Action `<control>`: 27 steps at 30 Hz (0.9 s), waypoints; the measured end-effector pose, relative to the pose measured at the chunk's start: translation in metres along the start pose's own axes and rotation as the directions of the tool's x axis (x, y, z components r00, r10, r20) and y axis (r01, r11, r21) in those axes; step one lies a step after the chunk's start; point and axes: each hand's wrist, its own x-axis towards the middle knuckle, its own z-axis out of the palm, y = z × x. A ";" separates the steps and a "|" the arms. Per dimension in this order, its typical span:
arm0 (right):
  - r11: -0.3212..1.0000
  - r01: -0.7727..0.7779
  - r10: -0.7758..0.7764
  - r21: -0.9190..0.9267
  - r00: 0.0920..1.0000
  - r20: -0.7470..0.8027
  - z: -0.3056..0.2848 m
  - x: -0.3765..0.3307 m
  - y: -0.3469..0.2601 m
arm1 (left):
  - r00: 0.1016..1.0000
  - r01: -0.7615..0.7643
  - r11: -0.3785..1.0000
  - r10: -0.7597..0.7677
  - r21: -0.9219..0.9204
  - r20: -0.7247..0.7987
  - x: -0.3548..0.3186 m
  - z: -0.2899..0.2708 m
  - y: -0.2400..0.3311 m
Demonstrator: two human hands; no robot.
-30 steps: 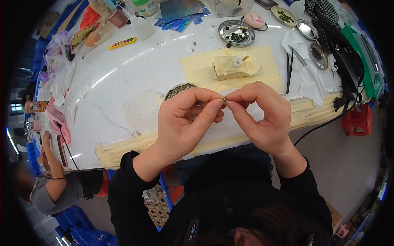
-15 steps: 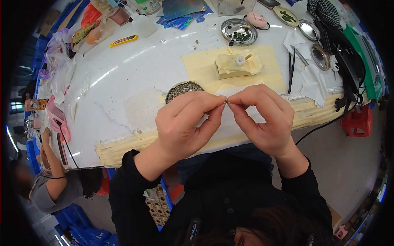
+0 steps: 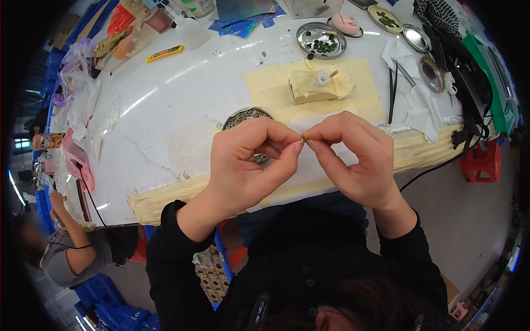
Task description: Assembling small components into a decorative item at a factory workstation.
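Note:
Between the fingertips of both hands is a tiny metallic piece (image 3: pixel 303 139), too small to name its kind. My left hand (image 3: pixel 251 160) pinches it from one side, thumb against forefinger. From the other side my right hand (image 3: pixel 353 154) pinches it the same way. Partly behind my left hand stands a round tin (image 3: pixel 232 122) filled with many small greyish metal bits. White paper (image 3: pixel 301 179) lies on the table edge beneath my hands. Farther off, a block wrapped in yellowish tape (image 3: pixel 309 94) carries a small white cup (image 3: pixel 324 80) with a wooden stick in it.
A steel dish (image 3: pixel 301 41) holds small dark green pieces. To the right lie black tweezers (image 3: pixel 392 94), tissues (image 3: pixel 424 116) and a round metal lid (image 3: pixel 432 74). A yellow box cutter (image 3: pixel 165 53) lies far left. Another person (image 3: pixel 77 254) sits at the left; a red stool (image 3: pixel 479 168) stands right.
My left fingers have shifted and spread a little, showing more of the tin behind them. Both hands still meet at the tiny piece. The other person's arm has moved slightly.

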 end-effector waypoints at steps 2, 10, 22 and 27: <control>1.000 0.001 -0.001 0.009 1.000 0.006 -0.001 0.001 0.000 | 0.993 0.114 0.986 -0.112 -0.125 0.025 -0.001 -0.001 0.003; 0.996 0.069 -0.071 -0.059 0.996 -0.046 0.004 0.001 0.005 | 0.897 0.441 0.810 -0.385 -0.386 0.216 0.008 -0.010 0.009; 0.985 0.126 -0.137 -0.120 0.987 -0.087 0.013 0.001 0.004 | 0.878 0.478 0.744 -0.407 -0.467 0.250 0.007 -0.013 0.006; 0.982 0.126 -0.140 -0.142 0.986 -0.087 0.013 0.001 0.003 | 0.900 0.435 0.767 -0.374 -0.472 0.223 0.006 -0.012 0.005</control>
